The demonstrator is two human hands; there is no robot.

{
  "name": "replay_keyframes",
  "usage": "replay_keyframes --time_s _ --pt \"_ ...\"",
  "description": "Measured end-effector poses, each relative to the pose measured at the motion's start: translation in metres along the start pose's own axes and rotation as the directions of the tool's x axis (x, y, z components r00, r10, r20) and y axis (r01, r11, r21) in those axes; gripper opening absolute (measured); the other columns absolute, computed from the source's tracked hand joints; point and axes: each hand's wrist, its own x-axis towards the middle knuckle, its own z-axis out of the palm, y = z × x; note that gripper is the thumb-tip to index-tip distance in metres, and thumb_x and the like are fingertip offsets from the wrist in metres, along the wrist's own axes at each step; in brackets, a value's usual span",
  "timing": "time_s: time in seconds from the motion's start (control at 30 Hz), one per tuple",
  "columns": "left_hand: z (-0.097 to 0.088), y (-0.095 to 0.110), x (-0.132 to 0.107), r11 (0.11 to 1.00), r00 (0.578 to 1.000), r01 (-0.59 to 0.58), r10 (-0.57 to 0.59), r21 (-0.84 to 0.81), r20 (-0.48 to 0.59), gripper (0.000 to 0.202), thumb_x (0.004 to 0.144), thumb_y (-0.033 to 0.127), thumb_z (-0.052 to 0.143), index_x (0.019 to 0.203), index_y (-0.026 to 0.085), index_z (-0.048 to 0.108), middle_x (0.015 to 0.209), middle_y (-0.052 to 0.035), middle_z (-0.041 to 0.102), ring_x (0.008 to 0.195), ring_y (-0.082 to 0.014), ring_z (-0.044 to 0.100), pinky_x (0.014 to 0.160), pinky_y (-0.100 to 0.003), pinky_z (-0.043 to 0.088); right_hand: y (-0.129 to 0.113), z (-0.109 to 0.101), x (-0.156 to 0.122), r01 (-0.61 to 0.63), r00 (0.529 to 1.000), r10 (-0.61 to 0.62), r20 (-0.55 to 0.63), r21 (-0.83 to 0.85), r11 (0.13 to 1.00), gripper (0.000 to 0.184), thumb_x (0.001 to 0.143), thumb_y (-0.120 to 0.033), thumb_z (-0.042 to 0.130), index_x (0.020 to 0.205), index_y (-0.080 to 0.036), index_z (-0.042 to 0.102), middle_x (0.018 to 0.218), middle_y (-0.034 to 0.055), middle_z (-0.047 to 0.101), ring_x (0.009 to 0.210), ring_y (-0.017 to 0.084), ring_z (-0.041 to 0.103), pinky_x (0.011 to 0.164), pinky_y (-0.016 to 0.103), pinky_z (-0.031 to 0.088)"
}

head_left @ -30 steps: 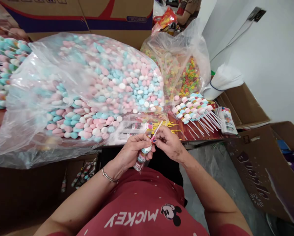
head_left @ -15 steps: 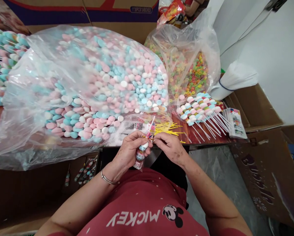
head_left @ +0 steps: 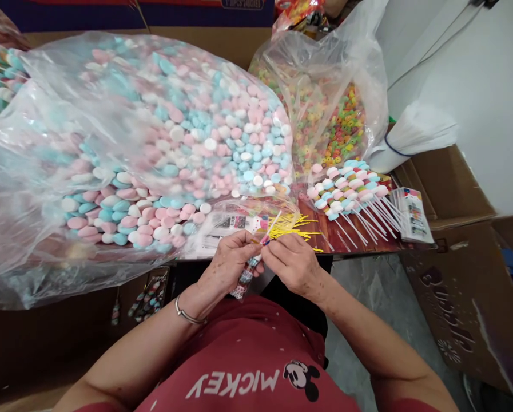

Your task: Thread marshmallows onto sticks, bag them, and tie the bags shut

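Note:
My left hand [head_left: 233, 263] is closed around a marshmallow skewer in a printed clear bag [head_left: 246, 274]. The bag hangs below the fingers, and its white stick [head_left: 273, 224] points up and to the right. At the bag's gathered neck, a bit of yellow twist tie [head_left: 255, 241] shows. My right hand [head_left: 293, 263] pinches there, its fingertips touching the neck and mostly hiding the tie. Just beyond the hands lie loose yellow twist ties [head_left: 297, 229] and a stack of printed bags [head_left: 228, 224].
A big clear sack of pastel marshmallows [head_left: 166, 131] fills the left of the table. Behind stands a sack of coloured gummy rings [head_left: 342, 126]. Unwrapped marshmallow skewers [head_left: 350, 189] lie at the right, beside printed packets [head_left: 412, 214]. Wrapped skewers [head_left: 147, 297] lie in a box below. Cardboard boxes [head_left: 457, 297] stand right.
My right hand has moved left and closed over the bag's neck, where its fingertips were a little to the right before. The stick leans further right, and the view has shifted slightly.

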Motion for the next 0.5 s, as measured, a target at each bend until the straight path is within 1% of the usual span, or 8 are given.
replay_keyframes --time_s 0.07,0.13,0.2,0.23,0.3,0.37,0.43,0.5 --pt "-0.002 0.003 0.002 0.996 0.993 0.077 -0.081 0.054 0.081 0.024 0.055 0.023 0.078 0.064 0.014 0.057 0.047 0.0015 0.06 0.036 -0.0109 0.055 0.034 -0.018 0.042 0.006 -0.004 0.002 0.091 0.996 -0.09 -0.015 0.065 0.994 0.025 0.098 -0.014 0.041 0.09 -0.013 0.064 0.089 0.0086 0.069 0.089 0.02 0.056 0.078 0.034 0.044" --pt "-0.006 0.007 0.003 0.978 0.966 0.16 -0.183 0.135 0.183 0.022 0.054 0.021 0.077 0.068 0.013 0.062 0.052 -0.0014 0.064 0.037 -0.0116 0.056 0.034 -0.019 0.043 0.01 -0.008 0.005 0.127 0.992 -0.129 0.005 0.144 0.981 0.028 0.099 -0.014 0.038 0.087 -0.013 0.064 0.102 0.0108 0.069 0.098 0.02 0.056 0.083 0.033 0.046" --pt "-0.011 0.011 0.006 0.947 0.923 0.21 -0.274 0.241 0.271 0.021 0.055 0.02 0.076 0.07 0.011 0.065 0.056 -0.0039 0.067 0.038 -0.012 0.057 0.035 -0.019 0.044 0.014 -0.011 0.007 0.153 0.983 -0.169 0.07 0.193 0.969 0.03 0.1 -0.015 0.035 0.089 -0.013 0.064 0.11 0.0112 0.067 0.093 0.017 0.055 0.081 0.031 0.047" --pt "-0.013 0.012 0.007 0.928 0.898 0.225 -0.315 0.296 0.307 0.02 0.055 0.02 0.076 0.07 0.011 0.067 0.056 -0.0043 0.067 0.039 -0.0121 0.057 0.035 -0.02 0.044 0.015 -0.013 0.008 0.17 0.974 -0.196 0.113 0.205 0.964 0.031 0.101 -0.015 0.034 0.09 -0.013 0.063 0.108 0.0104 0.067 0.087 0.016 0.054 0.078 0.03 0.047" --pt "-0.015 0.016 0.008 0.89 0.843 0.235 -0.386 0.39 0.373 0.016 0.056 0.019 0.074 0.068 0.011 0.067 0.056 -0.0041 0.067 0.04 -0.0122 0.058 0.037 -0.02 0.045 0.016 -0.017 0.011 0.206 0.946 -0.253 0.204 0.224 0.953 0.03 0.101 -0.018 0.035 0.09 -0.015 0.063 0.099 0.0075 0.067 0.078 0.015 0.052 0.071 0.03 0.045" --pt "-0.015 0.022 0.009 0.865 0.8 0.222 -0.426 0.451 0.423 0.012 0.057 0.016 0.072 0.067 0.012 0.068 0.056 -0.0028 0.067 0.041 -0.0119 0.058 0.039 -0.02 0.045 0.015 -0.023 0.014 0.235 0.921 -0.291 0.259 0.225 0.946 0.027 0.101 -0.019 0.038 0.09 -0.017 0.062 0.088 0.0044 0.064 0.075 0.015 0.05 0.068 0.029 0.042" --pt "-0.012 0.031 0.009 0.845 0.785 0.2 -0.441 0.496 0.435 0.011 0.057 0.014 0.07 0.068 0.013 0.068 0.055 -0.0012 0.067 0.042 -0.0116 0.058 0.04 -0.02 0.045 0.012 -0.029 0.017 0.251 0.917 -0.297 0.268 0.191 0.949 0.024 0.1 -0.019 0.04 0.089 -0.017 0.062 0.083 0.0031 0.061 0.075 0.015 0.049 0.068 0.029 0.041" --pt "-0.008 0.042 0.01 0.825 0.801 0.153 -0.427 0.544 0.421 0.011 0.056 0.014 0.07 0.067 0.013 0.066 0.054 -0.0001 0.065 0.042 -0.0117 0.057 0.041 -0.021 0.045 0.009 -0.035 0.02 0.254 0.929 -0.273 0.249 0.107 0.961 0.024 0.099 -0.016 0.04 0.087 -0.016 0.061 0.081 0.004 0.059 0.076 0.016 0.049 0.069 0.03 0.041"
